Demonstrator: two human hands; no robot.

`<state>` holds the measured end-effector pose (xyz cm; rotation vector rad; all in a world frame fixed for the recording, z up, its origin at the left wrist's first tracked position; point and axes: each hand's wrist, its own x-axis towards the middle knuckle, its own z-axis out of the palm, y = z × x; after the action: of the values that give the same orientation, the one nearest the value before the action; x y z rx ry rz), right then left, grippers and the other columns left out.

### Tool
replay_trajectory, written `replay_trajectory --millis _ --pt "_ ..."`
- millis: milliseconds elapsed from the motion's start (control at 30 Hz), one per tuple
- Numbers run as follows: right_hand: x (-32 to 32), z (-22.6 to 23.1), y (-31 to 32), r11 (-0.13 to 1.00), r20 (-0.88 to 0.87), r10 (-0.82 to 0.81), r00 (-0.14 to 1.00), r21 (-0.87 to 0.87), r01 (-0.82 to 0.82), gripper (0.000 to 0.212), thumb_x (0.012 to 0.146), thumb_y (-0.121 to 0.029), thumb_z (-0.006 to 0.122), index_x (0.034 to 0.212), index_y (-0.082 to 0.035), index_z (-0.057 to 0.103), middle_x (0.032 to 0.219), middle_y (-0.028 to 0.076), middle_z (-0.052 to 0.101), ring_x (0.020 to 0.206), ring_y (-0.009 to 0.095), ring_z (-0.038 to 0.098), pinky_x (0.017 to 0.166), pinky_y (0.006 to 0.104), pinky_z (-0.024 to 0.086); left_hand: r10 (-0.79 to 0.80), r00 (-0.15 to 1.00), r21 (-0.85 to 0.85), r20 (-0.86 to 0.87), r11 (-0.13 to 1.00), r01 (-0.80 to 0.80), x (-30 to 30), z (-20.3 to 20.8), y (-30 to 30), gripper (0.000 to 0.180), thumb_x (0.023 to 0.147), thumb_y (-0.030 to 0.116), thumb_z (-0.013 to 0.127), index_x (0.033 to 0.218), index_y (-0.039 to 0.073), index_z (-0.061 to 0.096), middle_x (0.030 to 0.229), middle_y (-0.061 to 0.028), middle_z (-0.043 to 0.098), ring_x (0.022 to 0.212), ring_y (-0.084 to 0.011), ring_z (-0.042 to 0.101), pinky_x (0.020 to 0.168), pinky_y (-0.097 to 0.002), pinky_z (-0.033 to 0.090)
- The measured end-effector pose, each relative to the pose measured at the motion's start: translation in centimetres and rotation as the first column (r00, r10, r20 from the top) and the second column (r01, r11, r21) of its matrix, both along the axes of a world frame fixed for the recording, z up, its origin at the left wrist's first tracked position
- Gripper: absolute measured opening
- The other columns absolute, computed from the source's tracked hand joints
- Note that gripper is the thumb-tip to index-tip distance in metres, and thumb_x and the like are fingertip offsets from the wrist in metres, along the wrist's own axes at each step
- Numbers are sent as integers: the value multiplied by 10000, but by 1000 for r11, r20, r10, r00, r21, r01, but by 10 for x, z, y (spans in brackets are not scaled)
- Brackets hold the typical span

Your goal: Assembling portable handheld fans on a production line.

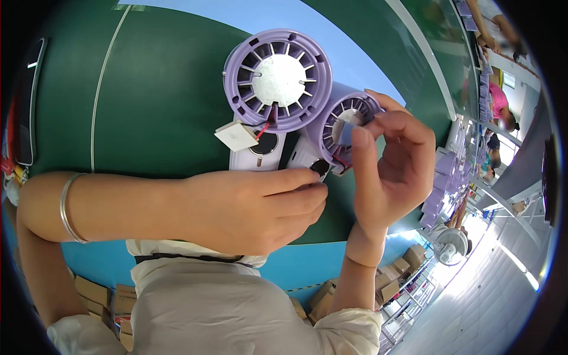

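Observation:
Two purple cylindrical housings with finned round ends stand side by side. The larger-looking housing has a whitish round centre and a white square plate hanging off it on red and black wires. The tilted housing to its right has a white handle. My left hand is closed, its fingers curled at that handle. My right hand pinches a small blue-grey square piece between thumb and forefinger, over the tilted housing's finned end. Some of its other fingers reach behind that housing's rim.
The green table mat carries a pale blue strip at the far side. A dark flat device lies at the far left. Many purple parts stand at the right. Cardboard boxes and a fan are below; other people work beyond.

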<state>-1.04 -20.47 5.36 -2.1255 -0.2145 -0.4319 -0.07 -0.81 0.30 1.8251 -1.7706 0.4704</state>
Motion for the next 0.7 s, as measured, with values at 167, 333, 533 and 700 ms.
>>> replay_trajectory --millis 167,333,533,700 --pt "0 -4 -7 998 51 2 999 57 -5 269 824 74 731 1048 68 582 1105 235 671 800 155 634 799 292 531 9 1000 -22 -21 1000 -10 0 0 -1 272 827 207 596 991 38 730 1113 -60 693 1114 -195 614 1018 -345 499" --pt "-2 1 -2 989 -31 -9 999 146 13 239 860 65 695 1065 58 573 1072 224 664 980 211 647 866 304 510 6 1000 -2 -5 1000 -6 -1 0 0 280 828 207 593 1002 35 729 1118 -64 693 1116 -201 616 1024 -346 493" --pt "-1 5 -2 967 -63 62 996 253 -44 256 798 122 713 1019 64 597 1049 223 669 953 176 648 839 299 512 -18 1000 17 5 1000 18 1 2 1 285 829 208 592 1008 32 728 1118 -70 693 1113 -208 618 1025 -351 489" --pt "0 -1 4 990 -80 25 996 143 -13 255 783 116 731 1003 64 613 1046 206 672 942 172 655 816 295 517 -6 1000 -6 -10 1000 6 0 -1 1 283 831 207 593 1009 32 728 1119 -69 693 1104 -208 619 1026 -351 488"
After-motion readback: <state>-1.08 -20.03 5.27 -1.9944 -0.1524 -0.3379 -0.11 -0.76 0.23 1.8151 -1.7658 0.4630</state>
